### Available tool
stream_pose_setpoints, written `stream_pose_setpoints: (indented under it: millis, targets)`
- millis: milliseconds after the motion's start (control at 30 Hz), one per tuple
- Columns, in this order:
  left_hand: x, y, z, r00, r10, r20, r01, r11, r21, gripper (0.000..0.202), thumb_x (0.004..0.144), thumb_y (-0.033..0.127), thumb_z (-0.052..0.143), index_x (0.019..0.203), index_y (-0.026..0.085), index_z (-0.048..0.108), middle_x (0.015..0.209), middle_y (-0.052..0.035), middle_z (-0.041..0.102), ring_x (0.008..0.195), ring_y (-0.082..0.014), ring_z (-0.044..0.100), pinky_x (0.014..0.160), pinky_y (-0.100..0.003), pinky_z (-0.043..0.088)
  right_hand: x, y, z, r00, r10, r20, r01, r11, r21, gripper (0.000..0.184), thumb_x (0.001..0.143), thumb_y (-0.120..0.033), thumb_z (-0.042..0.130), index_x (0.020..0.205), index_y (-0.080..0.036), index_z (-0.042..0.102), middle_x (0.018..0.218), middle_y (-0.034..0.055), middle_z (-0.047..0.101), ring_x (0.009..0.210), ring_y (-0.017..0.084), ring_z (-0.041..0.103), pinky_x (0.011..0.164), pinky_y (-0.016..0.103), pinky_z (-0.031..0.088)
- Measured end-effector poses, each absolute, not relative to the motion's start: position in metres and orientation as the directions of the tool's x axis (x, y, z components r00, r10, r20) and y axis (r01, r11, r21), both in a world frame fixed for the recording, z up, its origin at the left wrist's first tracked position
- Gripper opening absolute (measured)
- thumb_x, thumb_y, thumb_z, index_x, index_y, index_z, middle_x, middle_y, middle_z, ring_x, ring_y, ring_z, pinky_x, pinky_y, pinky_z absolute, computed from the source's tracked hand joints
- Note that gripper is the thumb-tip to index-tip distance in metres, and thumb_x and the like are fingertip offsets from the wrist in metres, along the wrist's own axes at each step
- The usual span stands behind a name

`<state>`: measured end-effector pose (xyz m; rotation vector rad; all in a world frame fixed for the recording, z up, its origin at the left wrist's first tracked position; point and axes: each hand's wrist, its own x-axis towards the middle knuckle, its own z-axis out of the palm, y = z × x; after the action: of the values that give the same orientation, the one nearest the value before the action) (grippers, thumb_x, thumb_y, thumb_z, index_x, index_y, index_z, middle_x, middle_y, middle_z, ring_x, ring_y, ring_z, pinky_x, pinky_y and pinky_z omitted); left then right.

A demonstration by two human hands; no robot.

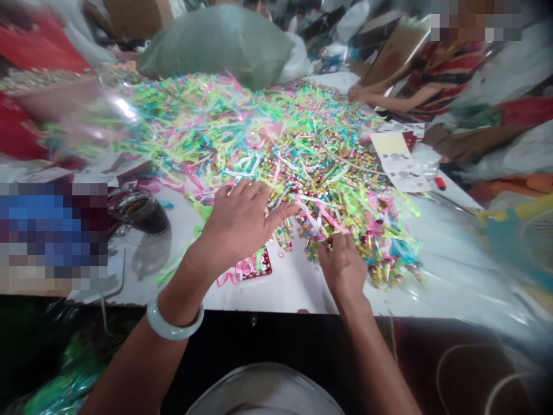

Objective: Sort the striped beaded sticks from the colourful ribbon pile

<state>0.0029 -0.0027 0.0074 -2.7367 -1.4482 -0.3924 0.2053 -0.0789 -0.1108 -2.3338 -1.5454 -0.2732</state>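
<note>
A big heap of neon ribbon strips and small colourful capsule-like pieces [298, 155] covers the white table [294, 288]. My left hand [242, 222] lies flat, fingers spread, on the near edge of the heap, a pale bangle on its wrist. My right hand [343, 259] sits just right of it with fingers curled into the small pieces at the heap's front; what it grips is hidden. A red patterned card [259, 268] lies partly under my left hand.
A dark round container [138, 210] stands at the left. A printed paper sheet [400, 161] lies right of the heap. Another person's arm [389, 98] rests on the far right side of the table. A grey-green sack [220, 43] sits behind the heap.
</note>
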Motion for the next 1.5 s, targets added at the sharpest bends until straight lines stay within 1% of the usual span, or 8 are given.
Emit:
stream_pose_setpoints:
  millis: [133,233,433,767,900,1167,1333,1500]
  targets:
    - [0.004,-0.001,0.007,0.539,0.811,0.229,0.816,-0.570,0.099,0.068,0.088,0.063,0.013,0.121,0.018,0.053,0.124,-0.0116,0.060,0.125,-0.0285,0.043,0.103,-0.046,0.029,0.212,-0.079,-0.113,0.474,0.842,0.258,0.807,-0.297,-0.511,0.017,0.083,-0.035,0.052,0.086,-0.019,0.055,0.079,0.0044,0.061,0.065,0.016,0.055,0.056,0.026,0.036]
    - [0.005,0.000,0.006,0.544,0.806,0.234,0.810,-0.577,0.102,0.068,0.089,0.063,0.015,0.121,0.018,0.053,0.123,-0.0119,0.061,0.124,-0.0292,0.045,0.103,-0.047,0.030,0.191,-0.077,-0.128,0.390,0.919,0.052,0.464,-0.147,-0.873,0.026,0.081,-0.043,0.054,0.094,-0.020,0.053,0.069,-0.0010,0.058,0.055,0.013,0.054,0.053,0.025,0.042]
    - [0.004,0.000,0.005,0.549,0.801,0.240,0.810,-0.580,0.082,0.063,0.090,0.061,0.019,0.120,0.019,0.054,0.122,-0.0112,0.061,0.124,-0.0285,0.045,0.102,-0.046,0.031,0.141,-0.064,-0.152,0.204,0.979,0.013,0.131,-0.014,-0.991,0.016,0.085,-0.038,0.050,0.086,-0.022,0.051,0.066,-0.0035,0.058,0.061,0.012,0.055,0.062,0.025,0.046]
    - [0.004,0.001,0.005,0.552,0.804,0.223,0.808,-0.581,0.095,0.069,0.088,0.064,0.010,0.123,0.020,0.050,0.126,-0.0103,0.059,0.126,-0.0276,0.043,0.104,-0.044,0.029,0.142,-0.062,-0.156,0.154,0.964,0.218,0.512,0.111,-0.852,0.014,0.089,-0.028,0.045,0.083,-0.021,0.055,0.075,0.0004,0.059,0.069,0.014,0.055,0.067,0.026,0.044]
    - [0.004,0.002,0.004,0.552,0.804,0.220,0.803,-0.584,0.119,0.072,0.087,0.064,0.007,0.125,0.019,0.049,0.128,-0.0106,0.058,0.127,-0.0286,0.043,0.106,-0.047,0.027,0.128,-0.068,-0.163,0.014,0.940,0.341,0.672,0.244,-0.700,0.023,0.089,-0.016,0.037,0.102,-0.020,0.054,0.091,0.0058,0.061,0.083,0.016,0.057,0.074,0.027,0.047]
    - [0.007,0.001,0.003,0.562,0.792,0.239,0.799,-0.594,0.088,0.069,0.089,0.062,0.012,0.129,0.017,0.046,0.137,-0.0116,0.051,0.134,-0.0303,0.034,0.106,-0.048,0.027,0.151,-0.073,-0.143,0.094,0.976,0.194,0.663,0.084,-0.744,0.025,0.088,-0.020,0.044,0.110,-0.021,0.055,0.089,0.0030,0.065,0.077,0.015,0.060,0.072,0.026,0.049]
    - [0.005,0.000,0.004,0.568,0.791,0.227,0.800,-0.595,0.077,0.069,0.089,0.062,0.010,0.129,0.019,0.046,0.135,-0.0103,0.053,0.130,-0.0302,0.040,0.104,-0.049,0.030,0.247,-0.083,-0.125,0.485,0.790,0.374,0.870,-0.392,-0.299,0.022,0.085,-0.024,0.047,0.099,-0.018,0.062,0.101,0.0107,0.057,0.086,0.022,0.054,0.069,0.032,0.042]
    - [0.006,0.001,0.003,0.561,0.794,0.236,0.808,-0.587,0.055,0.072,0.088,0.064,0.008,0.125,0.018,0.049,0.134,-0.0115,0.054,0.127,-0.0311,0.042,0.103,-0.049,0.031,0.274,-0.077,-0.130,0.327,0.861,0.390,0.941,-0.335,-0.051,0.024,0.085,-0.017,0.040,0.093,-0.017,0.062,0.096,0.0098,0.052,0.085,0.021,0.049,0.065,0.030,0.036]
